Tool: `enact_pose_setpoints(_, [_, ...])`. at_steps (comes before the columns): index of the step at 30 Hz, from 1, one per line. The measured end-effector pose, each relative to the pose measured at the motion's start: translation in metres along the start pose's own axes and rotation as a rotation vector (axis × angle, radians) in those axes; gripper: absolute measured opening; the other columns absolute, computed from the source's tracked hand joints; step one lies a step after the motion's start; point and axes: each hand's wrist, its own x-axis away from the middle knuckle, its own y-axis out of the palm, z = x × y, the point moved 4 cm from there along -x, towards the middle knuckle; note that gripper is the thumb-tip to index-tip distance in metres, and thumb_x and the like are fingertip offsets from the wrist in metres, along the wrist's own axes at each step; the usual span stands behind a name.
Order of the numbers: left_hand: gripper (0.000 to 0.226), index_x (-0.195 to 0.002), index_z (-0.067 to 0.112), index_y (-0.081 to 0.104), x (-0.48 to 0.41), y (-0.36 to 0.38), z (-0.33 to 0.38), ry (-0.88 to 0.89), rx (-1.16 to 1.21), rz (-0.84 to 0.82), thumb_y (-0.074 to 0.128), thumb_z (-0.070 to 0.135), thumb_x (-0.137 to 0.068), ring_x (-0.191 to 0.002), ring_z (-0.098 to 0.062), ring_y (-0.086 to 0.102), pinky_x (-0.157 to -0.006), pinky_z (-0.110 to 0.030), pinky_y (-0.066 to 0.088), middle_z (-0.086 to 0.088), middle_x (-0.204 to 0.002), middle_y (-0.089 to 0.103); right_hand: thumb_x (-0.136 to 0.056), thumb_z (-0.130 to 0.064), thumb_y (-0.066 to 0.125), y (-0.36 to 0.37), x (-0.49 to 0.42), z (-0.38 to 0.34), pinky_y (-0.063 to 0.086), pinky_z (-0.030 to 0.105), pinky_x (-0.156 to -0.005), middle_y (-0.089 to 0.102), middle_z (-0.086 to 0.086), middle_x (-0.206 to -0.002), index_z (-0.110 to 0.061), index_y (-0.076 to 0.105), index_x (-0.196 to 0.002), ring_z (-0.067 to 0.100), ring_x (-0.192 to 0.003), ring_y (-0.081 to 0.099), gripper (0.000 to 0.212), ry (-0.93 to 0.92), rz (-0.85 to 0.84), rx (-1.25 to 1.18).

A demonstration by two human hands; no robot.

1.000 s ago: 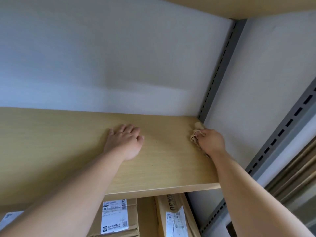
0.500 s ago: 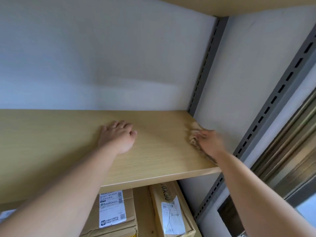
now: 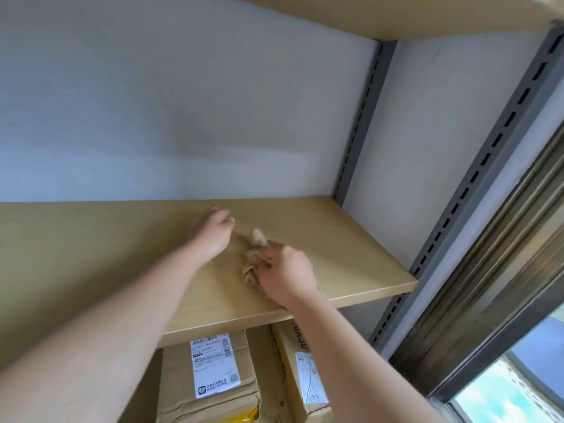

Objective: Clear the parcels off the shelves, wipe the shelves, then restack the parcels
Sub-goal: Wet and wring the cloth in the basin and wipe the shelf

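Observation:
A light wooden shelf runs across the view with no parcels on it. My right hand grips a crumpled beige cloth and presses it on the shelf near its middle. My left hand rests on the board just left of the cloth, fingers slightly spread and blurred. On the shelf below stand two cardboard parcels: one with a white label and a narrower one to its right.
A white wall backs the shelf. Grey slotted uprights stand at the back right corner and the front right. Another wooden shelf lies overhead. A dark window frame is at the right.
My right hand has dragged the cloth from the back right corner leftward to the middle of the shelf, close to my left hand. The view has shifted, showing more of the window.

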Motion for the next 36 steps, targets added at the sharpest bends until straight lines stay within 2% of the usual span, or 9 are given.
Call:
enact_pose_setpoints(5, [0.045,-0.143,0.022,0.038,0.006,-0.050,-0.041,0.044,-0.491,-0.033,0.028,0.036,-0.102,-0.145,-0.022,0.012,-0.117,-0.039,0.011,0.000,-0.157,0.018,-0.089,-0.027,0.055,0.007,0.012,-0.028,0.048,0.031,-0.089,0.065,-0.012,-0.121,-0.035,0.069,-0.111,0.020,-0.105,0.061,0.027,-0.218,-0.085,-0.139])
enact_pose_setpoints(8, [0.047,-0.145,0.028,0.032,0.013,-0.048,-0.061,0.023,-0.577,-0.067,0.024,0.041,-0.101,-0.145,-0.019,0.012,-0.117,-0.037,0.012,0.004,-0.157,0.018,-0.090,-0.021,0.058,-0.003,0.019,-0.022,0.042,0.018,-0.094,0.059,-0.018,-0.127,-0.034,0.071,-0.109,0.006,-0.110,0.057,0.026,-0.282,-0.135,-0.211])
enact_pose_setpoints(10, [0.046,-0.144,0.028,0.034,0.012,-0.048,-0.062,0.052,-0.574,-0.015,0.026,0.040,-0.101,-0.143,-0.017,0.017,-0.116,-0.034,0.015,0.005,-0.156,0.023,-0.091,-0.021,0.058,-0.015,0.018,0.002,0.040,0.014,-0.092,0.059,-0.017,-0.127,-0.033,0.070,-0.110,0.005,-0.110,0.055,0.026,-0.204,-0.096,-0.188])
enact_pose_setpoints(15, [0.044,-0.142,0.024,0.038,0.013,-0.045,-0.061,0.082,-0.561,-0.015,0.030,0.036,-0.101,-0.141,-0.021,0.022,-0.113,-0.031,0.016,0.000,-0.154,0.028,-0.094,-0.022,0.055,-0.068,0.037,0.123,0.043,0.020,-0.078,0.062,-0.008,-0.121,-0.027,0.068,-0.116,0.015,-0.095,0.061,0.027,0.302,0.192,-0.068])
enact_pose_setpoints(19, [0.044,-0.141,0.026,0.038,0.013,-0.049,-0.062,0.096,-0.583,-0.004,0.029,0.038,-0.100,-0.140,-0.020,0.023,-0.114,-0.037,0.018,0.000,-0.153,0.029,-0.094,-0.025,0.055,-0.077,0.054,0.161,0.037,0.023,-0.090,0.059,0.002,-0.131,-0.018,0.066,-0.120,0.025,-0.117,0.055,0.029,0.424,0.403,-0.158])
enact_pose_setpoints(23, [0.044,-0.142,0.027,0.037,0.016,-0.049,-0.060,0.087,-0.579,-0.011,0.028,0.037,-0.100,-0.140,-0.021,0.022,-0.114,-0.038,0.019,0.000,-0.154,0.027,-0.092,-0.027,0.053,-0.061,0.053,0.144,0.041,0.031,-0.087,0.065,0.009,-0.120,-0.012,0.072,-0.106,0.030,-0.110,0.057,0.028,0.423,0.542,-0.144])
enact_pose_setpoints(26, [0.044,-0.141,0.027,0.038,0.017,-0.048,-0.056,0.088,-0.586,-0.013,0.026,0.037,-0.100,-0.140,-0.020,0.021,-0.113,-0.037,0.019,0.001,-0.154,0.027,-0.082,-0.046,0.036,-0.038,0.057,0.108,0.033,0.025,-0.074,0.070,0.008,-0.103,-0.012,0.075,-0.093,0.023,-0.089,0.060,0.052,0.285,0.651,-0.077])
enact_pose_setpoints(29, [0.043,-0.141,0.027,0.038,0.020,-0.049,-0.056,0.085,-0.594,-0.009,0.025,0.036,-0.101,-0.141,-0.020,0.021,-0.113,-0.038,0.019,0.001,-0.154,0.026,-0.087,-0.042,0.035,-0.012,0.061,0.076,0.032,0.027,-0.076,0.068,0.005,-0.088,-0.011,0.073,-0.084,0.021,-0.080,0.058,0.049,0.201,0.777,-0.072])
enact_pose_setpoints(36, [0.043,-0.140,0.023,0.043,0.018,-0.053,-0.056,0.078,-0.509,-0.010,0.029,0.033,-0.101,-0.141,-0.021,0.024,-0.114,-0.036,0.019,-0.001,-0.153,0.031,-0.089,-0.032,0.036,0.022,0.065,0.013,0.046,0.037,-0.073,0.067,0.003,-0.083,-0.011,0.068,-0.076,0.026,-0.075,0.061,0.041,0.080,0.876,-0.014])
